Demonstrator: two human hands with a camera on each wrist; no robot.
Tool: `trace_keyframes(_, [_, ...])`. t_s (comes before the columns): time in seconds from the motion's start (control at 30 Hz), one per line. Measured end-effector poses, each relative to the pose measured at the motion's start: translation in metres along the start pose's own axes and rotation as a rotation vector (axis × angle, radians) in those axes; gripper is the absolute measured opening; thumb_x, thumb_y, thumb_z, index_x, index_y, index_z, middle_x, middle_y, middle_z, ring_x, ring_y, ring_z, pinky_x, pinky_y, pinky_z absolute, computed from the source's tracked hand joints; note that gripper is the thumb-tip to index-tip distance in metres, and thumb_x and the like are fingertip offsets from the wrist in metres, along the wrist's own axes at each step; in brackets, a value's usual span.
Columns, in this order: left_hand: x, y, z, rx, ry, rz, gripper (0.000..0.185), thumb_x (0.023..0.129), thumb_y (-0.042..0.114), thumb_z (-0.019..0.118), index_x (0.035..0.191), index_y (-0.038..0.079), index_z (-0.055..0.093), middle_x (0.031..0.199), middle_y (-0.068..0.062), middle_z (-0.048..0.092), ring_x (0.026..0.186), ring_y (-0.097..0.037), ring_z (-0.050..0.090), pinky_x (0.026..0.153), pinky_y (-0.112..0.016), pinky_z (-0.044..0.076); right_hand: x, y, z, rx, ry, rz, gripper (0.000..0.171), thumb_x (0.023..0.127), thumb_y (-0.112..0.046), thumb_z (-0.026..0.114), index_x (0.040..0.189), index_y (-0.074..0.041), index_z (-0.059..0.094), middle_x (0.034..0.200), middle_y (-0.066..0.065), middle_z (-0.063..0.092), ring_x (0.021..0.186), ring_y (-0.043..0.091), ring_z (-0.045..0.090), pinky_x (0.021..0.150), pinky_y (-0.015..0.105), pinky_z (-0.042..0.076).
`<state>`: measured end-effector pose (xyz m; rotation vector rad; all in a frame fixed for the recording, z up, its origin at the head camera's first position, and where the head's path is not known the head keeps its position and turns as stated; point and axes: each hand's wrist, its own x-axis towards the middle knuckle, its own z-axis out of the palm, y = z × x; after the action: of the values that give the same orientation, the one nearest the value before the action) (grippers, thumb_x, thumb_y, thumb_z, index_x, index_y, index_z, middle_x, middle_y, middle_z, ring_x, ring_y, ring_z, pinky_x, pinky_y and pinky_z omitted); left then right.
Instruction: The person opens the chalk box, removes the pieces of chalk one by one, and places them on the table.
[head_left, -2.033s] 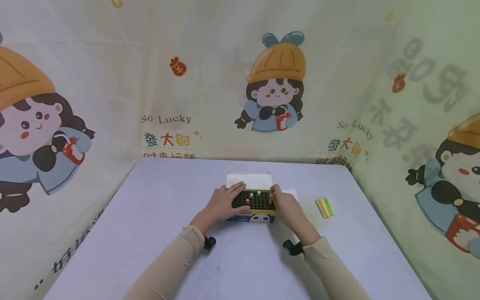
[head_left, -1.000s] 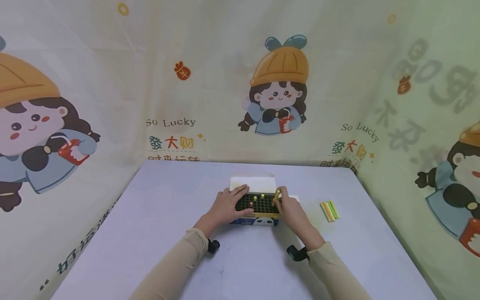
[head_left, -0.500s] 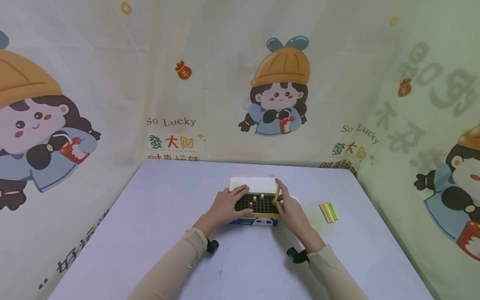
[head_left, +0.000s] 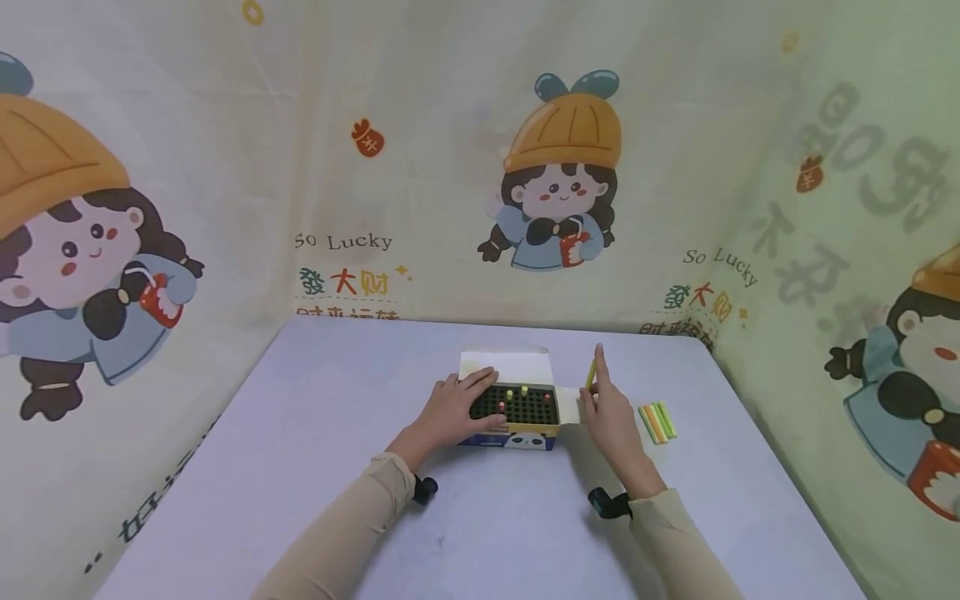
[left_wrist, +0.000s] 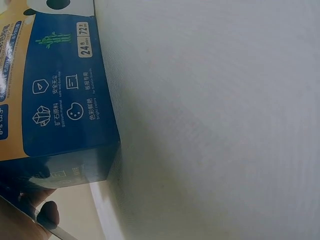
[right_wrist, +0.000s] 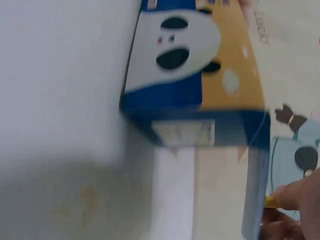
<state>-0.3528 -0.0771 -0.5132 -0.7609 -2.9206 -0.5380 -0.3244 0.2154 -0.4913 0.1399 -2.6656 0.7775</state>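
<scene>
A small blue and yellow chalk box [head_left: 512,435] with a panda print stands open at the middle of the table, its black grid tray [head_left: 517,406] holding a few upright chalk sticks. My left hand [head_left: 457,407] rests on the box's left side, fingers laid over the tray's edge. My right hand [head_left: 609,408] is just right of the box, pinching a yellow-green chalk stick [head_left: 591,373] upright above the table. The left wrist view shows the box's blue side [left_wrist: 60,95]; the right wrist view shows its panda face [right_wrist: 185,45] and my fingertips [right_wrist: 295,200] on the yellow stick.
Several loose chalk sticks [head_left: 654,419] in green, orange and yellow lie on the table right of my right hand. The box's white lid flap [head_left: 506,364] stands open behind the tray. Cartoon-printed cloth walls close in the pale table [head_left: 300,433] on three sides.
My right hand has lifted the yellow-green stick out of the tray's right edge and carried it right, away from the box. The left hand has stayed on the box.
</scene>
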Motion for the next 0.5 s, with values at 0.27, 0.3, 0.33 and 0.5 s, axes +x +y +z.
trace_keyframes(0.27, [0.000,-0.002,0.002,-0.005,0.010,0.005,0.086,0.094,0.075,0.053,0.165,0.032,0.028,0.171,0.008,0.027,0.147,-0.056,0.032,0.114,-0.069,0.030,-0.003,0.036,-0.010,-0.031,-0.036,0.104,0.083,0.106,-0.014,0.057,0.169,-0.020,0.004,0.107,0.023,0.071,0.062,0.020,0.053,0.056,0.032,0.042])
trace_keyframes(0.3, [0.000,-0.002,0.002,-0.005,0.013,0.006,0.086,0.094,0.075,0.054,0.165,0.032,0.029,0.171,0.008,0.027,0.147,-0.056,0.032,0.113,-0.069,0.031,-0.004,0.040,-0.012,-0.033,-0.045,0.113,0.082,0.106,-0.013,0.057,0.169,-0.016,0.005,0.106,0.023,0.071,0.063,0.021,0.055,0.057,0.033,0.043])
trace_keyframes(0.33, [0.001,-0.002,0.002,-0.005,0.015,0.007,0.086,0.094,0.075,0.054,0.165,0.032,0.029,0.171,0.008,0.028,0.147,-0.056,0.033,0.113,-0.069,0.031,-0.006,0.043,-0.013,-0.034,-0.054,0.129,0.081,0.105,-0.012,0.058,0.168,-0.012,0.007,0.106,0.024,0.071,0.064,0.021,0.057,0.058,0.034,0.044])
trace_keyframes(0.5, [0.002,-0.002,0.003,0.011,0.005,0.005,0.087,0.094,0.076,0.052,0.165,0.033,0.027,0.171,0.009,0.026,0.148,-0.055,0.032,0.114,-0.068,0.030,-0.014,0.059,-0.017,-0.067,-0.147,0.221,0.071,0.101,-0.013,0.062,0.161,-0.003,0.024,0.100,0.023,0.071,0.070,0.024,0.064,0.060,0.039,0.050])
